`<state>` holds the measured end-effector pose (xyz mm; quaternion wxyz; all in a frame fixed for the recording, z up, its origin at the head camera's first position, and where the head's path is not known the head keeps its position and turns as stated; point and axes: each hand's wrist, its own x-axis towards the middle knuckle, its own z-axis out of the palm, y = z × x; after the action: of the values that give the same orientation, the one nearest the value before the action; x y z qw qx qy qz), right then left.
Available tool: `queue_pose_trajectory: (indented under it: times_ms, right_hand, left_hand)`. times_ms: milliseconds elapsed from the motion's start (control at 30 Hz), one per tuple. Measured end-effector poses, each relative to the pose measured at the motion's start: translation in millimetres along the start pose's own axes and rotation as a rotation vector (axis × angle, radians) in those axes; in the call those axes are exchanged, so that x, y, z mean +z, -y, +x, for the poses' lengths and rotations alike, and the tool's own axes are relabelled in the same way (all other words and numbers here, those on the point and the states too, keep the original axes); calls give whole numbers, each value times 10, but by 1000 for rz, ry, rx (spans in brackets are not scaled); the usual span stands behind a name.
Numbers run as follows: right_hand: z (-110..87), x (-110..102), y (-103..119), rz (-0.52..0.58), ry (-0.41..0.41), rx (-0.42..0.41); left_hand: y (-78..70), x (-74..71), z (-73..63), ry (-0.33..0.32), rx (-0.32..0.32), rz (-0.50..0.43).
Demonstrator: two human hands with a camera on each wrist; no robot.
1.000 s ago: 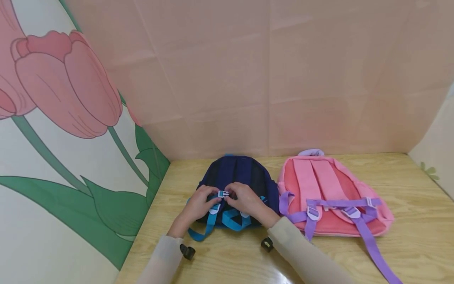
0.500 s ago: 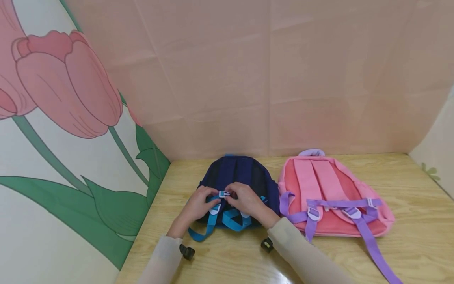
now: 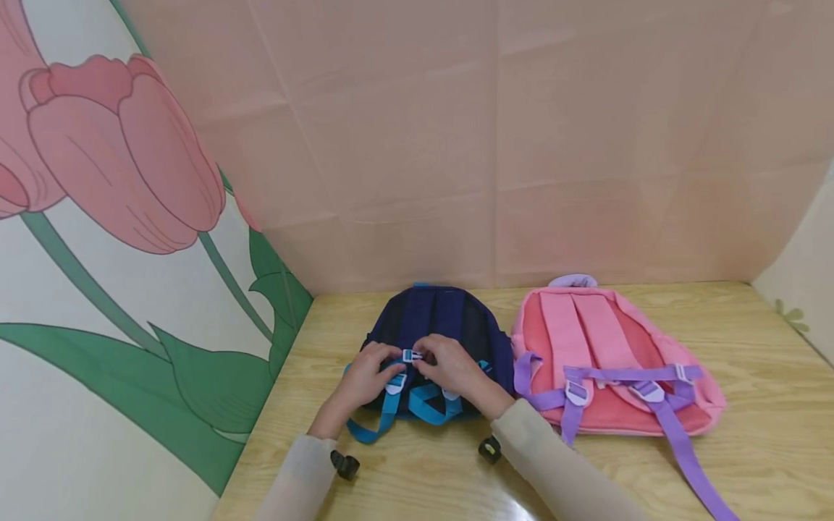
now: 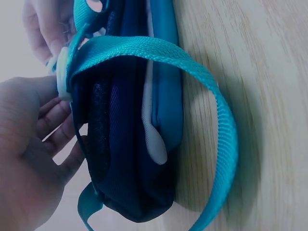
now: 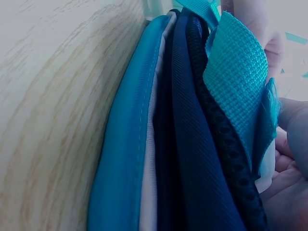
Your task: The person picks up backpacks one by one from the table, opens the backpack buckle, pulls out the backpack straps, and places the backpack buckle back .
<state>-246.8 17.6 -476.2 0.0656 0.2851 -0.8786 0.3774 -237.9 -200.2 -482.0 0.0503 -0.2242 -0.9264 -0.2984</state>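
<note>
A navy-blue child's backpack (image 3: 478,318) lies on the table with its straps facing up. Over its middle, my left hand (image 3: 365,373) pinches the blue strap at the slotted half of a white side-release buckle (image 3: 408,355). From the other side my right hand (image 3: 449,364) pinches the pronged half between thumb and fingers. The prongs point left and meet the slotted half; how deep they sit is too small to tell. In the left wrist view a teal strap (image 4: 226,139) loops in front of the bag. A strap end (image 5: 238,72) hides part of the right fingers.
A pink backpack (image 3: 560,325) with purple straps (image 3: 684,456) lies to the right, close against the navy one. One purple strap trails to the table's (image 3: 417,477) front. A pinkish-brown cloth backdrop (image 3: 404,145) stands behind, and a tulip-printed panel (image 3: 163,289) on the left.
Both hands stay in nearly the same place over the navy backpack. The buckle halves have tilted very slightly between the fingers. Both backpacks lie as before.
</note>
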Motion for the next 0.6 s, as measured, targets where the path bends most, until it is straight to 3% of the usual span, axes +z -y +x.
queue_pose_trajectory:
  times_ms: [400,600]
  right_hand:
    - [24,7,-12,2,24,8]
    - [15,22,-29,7,9,-3]
  left_hand:
    - [-27,21,25,-13,13,5]
    - [-12,8,37,5,-15,4]
